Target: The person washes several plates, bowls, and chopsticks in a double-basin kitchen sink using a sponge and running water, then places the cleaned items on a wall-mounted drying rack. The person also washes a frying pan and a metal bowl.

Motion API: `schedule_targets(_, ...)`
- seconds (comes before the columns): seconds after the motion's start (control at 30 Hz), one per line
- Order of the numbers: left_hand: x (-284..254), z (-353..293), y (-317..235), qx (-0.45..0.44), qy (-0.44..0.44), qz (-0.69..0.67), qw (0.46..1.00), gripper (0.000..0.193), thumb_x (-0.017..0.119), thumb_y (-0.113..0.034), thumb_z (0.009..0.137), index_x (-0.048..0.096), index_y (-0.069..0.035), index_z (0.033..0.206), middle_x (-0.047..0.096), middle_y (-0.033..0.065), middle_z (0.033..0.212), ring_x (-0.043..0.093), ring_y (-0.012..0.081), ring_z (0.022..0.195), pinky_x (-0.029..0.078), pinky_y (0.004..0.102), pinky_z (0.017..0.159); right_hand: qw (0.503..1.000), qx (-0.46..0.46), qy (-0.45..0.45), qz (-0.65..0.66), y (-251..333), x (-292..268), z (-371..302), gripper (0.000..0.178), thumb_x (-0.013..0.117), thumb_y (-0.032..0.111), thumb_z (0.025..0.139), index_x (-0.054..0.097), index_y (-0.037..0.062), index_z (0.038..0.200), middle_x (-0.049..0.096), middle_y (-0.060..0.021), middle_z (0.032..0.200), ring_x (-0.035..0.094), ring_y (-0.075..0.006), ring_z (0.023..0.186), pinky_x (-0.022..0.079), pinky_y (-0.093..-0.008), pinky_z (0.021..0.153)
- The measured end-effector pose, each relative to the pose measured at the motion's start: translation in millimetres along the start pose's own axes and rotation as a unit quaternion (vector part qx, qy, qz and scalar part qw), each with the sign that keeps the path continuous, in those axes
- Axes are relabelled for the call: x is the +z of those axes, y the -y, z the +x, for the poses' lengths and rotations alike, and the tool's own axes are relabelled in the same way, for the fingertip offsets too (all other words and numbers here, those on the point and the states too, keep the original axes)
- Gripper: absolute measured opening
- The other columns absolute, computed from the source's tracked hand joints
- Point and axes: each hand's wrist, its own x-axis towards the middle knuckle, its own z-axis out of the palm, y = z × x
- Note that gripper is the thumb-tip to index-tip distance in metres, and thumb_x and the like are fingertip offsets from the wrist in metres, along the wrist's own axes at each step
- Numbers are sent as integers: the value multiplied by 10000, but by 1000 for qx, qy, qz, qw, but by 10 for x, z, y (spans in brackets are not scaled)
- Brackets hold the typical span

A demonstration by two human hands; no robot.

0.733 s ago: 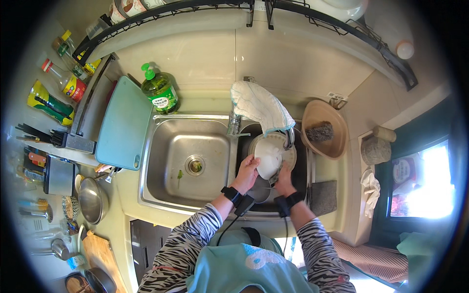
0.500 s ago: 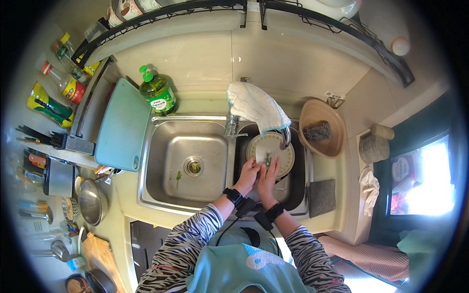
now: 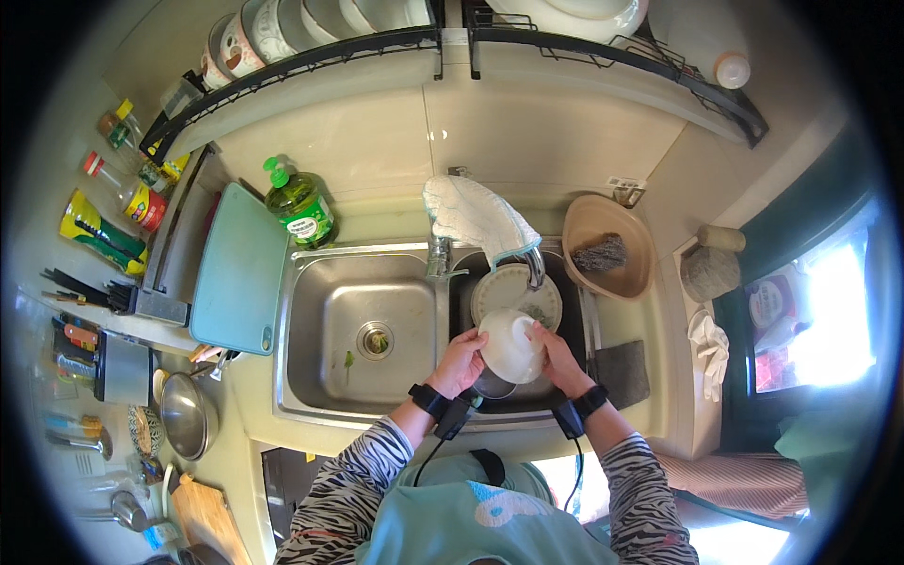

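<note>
A white bowl (image 3: 513, 350) hangs over the right basin, tilted so that its foot ring and outside face up toward me. My left hand (image 3: 459, 364) grips its left edge, and my right hand (image 3: 559, 362) closes on the opposite edge. Behind the bowl, a stack of pale plates with a patterned rim (image 3: 487, 290) rests in the dark right basin (image 3: 556, 384). Part of a round metal vessel (image 3: 493, 384) shows beneath the bowl. The tap spout (image 3: 537, 268) comes down just beyond, with a white cloth (image 3: 480, 215) draped over the tap.
The left steel basin (image 3: 325, 282) has green scraps near its drain (image 3: 375, 340). A green soap bottle (image 3: 299, 207) and a light-blue cutting board (image 3: 238, 273) stand at the left. A brown tub (image 3: 617, 221) holds a scouring pad (image 3: 601, 252). Overhead is a rack of bowls (image 3: 311, 56).
My hands have moved apart, from close together above the plates to opposite sides of the bowl. The bowl is now nearer me, its underside turned up. The view has shifted slightly.
</note>
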Motion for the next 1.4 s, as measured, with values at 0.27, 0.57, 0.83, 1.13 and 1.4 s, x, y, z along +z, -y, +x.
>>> schedule_targets(0.27, 398, -94, 252, -169, 114, 55, 977, 369, 521, -230, 967, 474, -20, 1266, 587, 110, 1188, 593, 224, 1082, 487, 361, 948, 998, -44, -50, 23, 959, -206, -977, 424, 764, 79, 753, 557, -27, 1107, 654, -102, 1012, 638, -186, 931, 514, -319, 829)
schedule_targets(0.57, 268, 47, 202, -187, 95, 114, 971, 346, 492, -244, 978, 473, -52, 1265, 562, 151, 1236, 564, 280, 1141, 461, 384, 972, 896, -440, -57, -25, 3633, -229, -1767, 344, 694, 108, 825, 541, -7, 1110, 630, -89, 1027, 629, -185, 975, 515, -322, 884)
schedule_targets(0.83, -22, -52, 138, -169, 50, 101, 979, 289, 509, -179, 954, 535, -42, 1207, 609, 129, 1174, 591, 254, 1097, 473, 355, 926, 839, -544, -22, -1, 5223, -175, -1430, 582, 731, 134, 802, 420, -59, 1254, 554, -169, 1209, 571, -248, 1106, 465, -367, 978)
schedule_targets(1.13, -294, -32, 91, -149, 13, 84, 985, 263, 549, -158, 928, 571, -34, 1158, 638, 128, 1128, 605, 261, 1075, 477, 377, 932, 796, -605, -6, -35, 5387, -409, -988, 676, 772, 75, 746, 384, -43, 1287, 517, -159, 1226, 524, -265, 1151, 443, -378, 998)
schedule_targets(1.4, -347, -6, 129, -150, 4, 80, 985, 244, 552, -149, 922, 576, -40, 1138, 641, 118, 1106, 617, 257, 1040, 489, 371, 906, 778, -625, 56, 26, 5250, -591, -723, 612, 680, 2, 810, 365, -61, 1332, 493, -171, 1277, 494, -277, 1190, 388, -377, 1047)
